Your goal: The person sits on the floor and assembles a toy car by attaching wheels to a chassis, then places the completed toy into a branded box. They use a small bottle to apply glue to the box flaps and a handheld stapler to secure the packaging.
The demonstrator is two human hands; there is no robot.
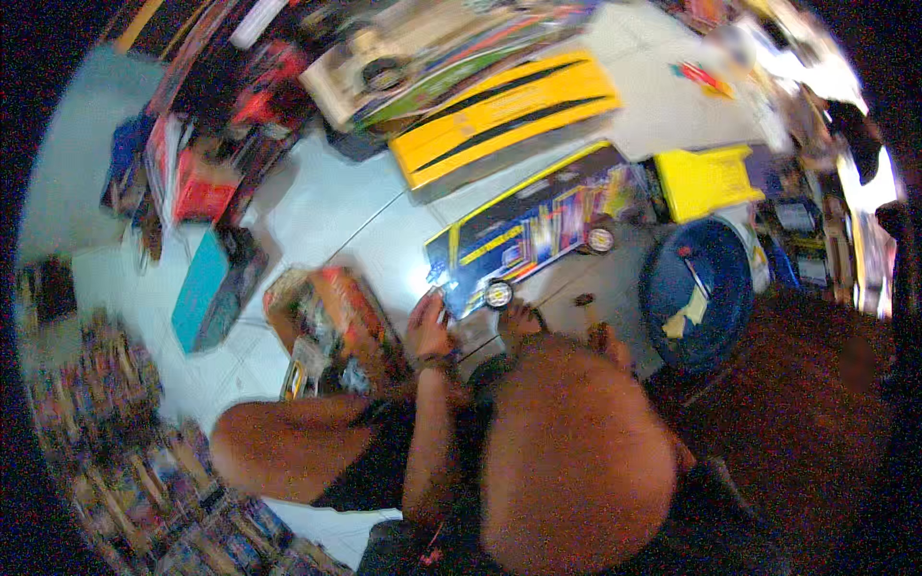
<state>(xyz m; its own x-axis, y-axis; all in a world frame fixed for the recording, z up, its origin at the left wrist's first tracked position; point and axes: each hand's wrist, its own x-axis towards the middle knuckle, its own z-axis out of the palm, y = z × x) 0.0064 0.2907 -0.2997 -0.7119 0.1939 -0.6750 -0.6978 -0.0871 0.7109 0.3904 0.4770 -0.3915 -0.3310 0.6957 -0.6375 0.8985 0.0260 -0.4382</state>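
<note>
My left hand (428,326) reaches forward over the pale tiled floor (327,206) and grips the near corner of a long blue and yellow toy truck (533,226) with small round wheels. A dark band sits on that wrist. My right hand (607,343) shows only as a small part behind my raised knee (576,451); what it holds is hidden. A bare foot (519,322) rests just below the truck's front wheel.
A long yellow box with black stripes (504,106) lies beyond the truck. A yellow plastic stool (706,178) and a blue tub (663,278) stand at the right. An orange open box (341,312), a teal box (197,278) and stacked packages (115,432) lie at the left.
</note>
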